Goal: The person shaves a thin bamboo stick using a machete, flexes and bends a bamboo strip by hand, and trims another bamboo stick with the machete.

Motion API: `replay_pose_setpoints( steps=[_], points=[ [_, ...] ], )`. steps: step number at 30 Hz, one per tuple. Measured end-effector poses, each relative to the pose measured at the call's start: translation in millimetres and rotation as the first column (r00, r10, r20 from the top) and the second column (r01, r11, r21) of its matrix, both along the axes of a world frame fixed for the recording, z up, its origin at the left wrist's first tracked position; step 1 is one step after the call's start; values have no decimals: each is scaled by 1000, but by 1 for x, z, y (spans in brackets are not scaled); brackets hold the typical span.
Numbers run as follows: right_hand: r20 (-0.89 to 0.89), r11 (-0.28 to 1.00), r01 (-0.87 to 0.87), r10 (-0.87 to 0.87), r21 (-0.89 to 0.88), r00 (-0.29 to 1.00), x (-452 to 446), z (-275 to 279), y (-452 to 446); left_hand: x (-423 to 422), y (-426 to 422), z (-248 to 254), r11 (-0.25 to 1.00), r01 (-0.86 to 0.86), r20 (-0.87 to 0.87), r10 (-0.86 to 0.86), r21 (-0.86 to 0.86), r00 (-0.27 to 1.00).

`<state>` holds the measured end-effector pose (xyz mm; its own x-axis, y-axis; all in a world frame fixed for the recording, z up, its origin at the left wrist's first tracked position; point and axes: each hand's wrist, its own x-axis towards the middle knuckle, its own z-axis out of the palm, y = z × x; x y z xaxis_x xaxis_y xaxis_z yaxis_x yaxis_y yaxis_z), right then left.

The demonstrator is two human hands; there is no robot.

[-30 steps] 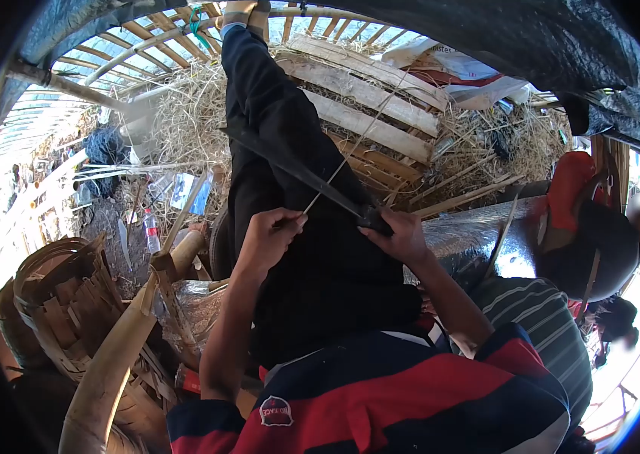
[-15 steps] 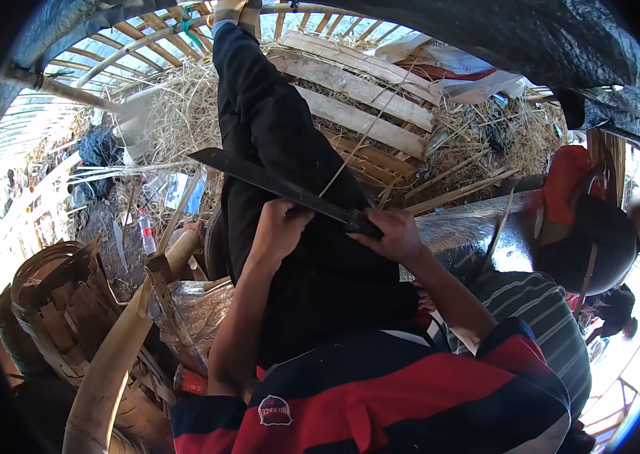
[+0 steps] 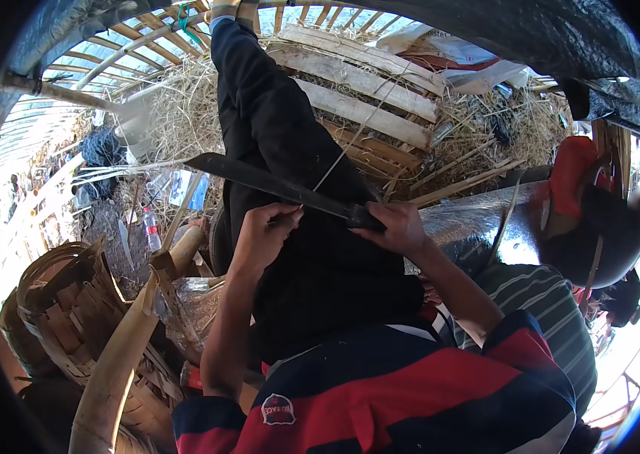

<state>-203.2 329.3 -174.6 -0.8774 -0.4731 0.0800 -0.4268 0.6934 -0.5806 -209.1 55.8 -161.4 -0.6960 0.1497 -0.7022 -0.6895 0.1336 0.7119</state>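
Observation:
A machete [image 3: 271, 186] lies slantwise above my dark trousers [image 3: 320, 280], its tip pointing to the upper left. Its black handle is gripped by my right hand [image 3: 397, 227]. My left hand [image 3: 265, 234] is closed in a pinch just below the blade, thumb against the fingers. A thin pale strip [image 3: 352, 146], which looks like split bamboo, runs from the upper right down to the blade near the left fingertips. The blade hides where the strip goes, but its line leads to that pinch.
Pale wooden slats [image 3: 365, 87] and straw lie beyond my outstretched leg. At left stand a woven bamboo basket [image 3: 70, 303] and a thick bamboo pole [image 3: 112, 371], with a plastic bottle [image 3: 151, 228] behind. A red cloth [image 3: 571, 172] hangs at right.
My left hand has shifted slightly left and down, drawing away from the blade. The strip's lower end has moved a little left. My right hand still grips the machete.

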Motion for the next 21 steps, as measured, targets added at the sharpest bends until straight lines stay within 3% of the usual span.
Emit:
replay_pose_setpoints(
  steps=[7, 21],
  points=[
    [-2, 1000, -18, 18, 16, 1000, 1, 1, 0, 6, -19, 3, 998, 50, -45, -52, -42, 998],
    [-25, 1000, 13, -13, 14, 1000, 3, -2, 1, 21, -70, 43, 974, 102, 78, -88, -204, 993]
  ],
)
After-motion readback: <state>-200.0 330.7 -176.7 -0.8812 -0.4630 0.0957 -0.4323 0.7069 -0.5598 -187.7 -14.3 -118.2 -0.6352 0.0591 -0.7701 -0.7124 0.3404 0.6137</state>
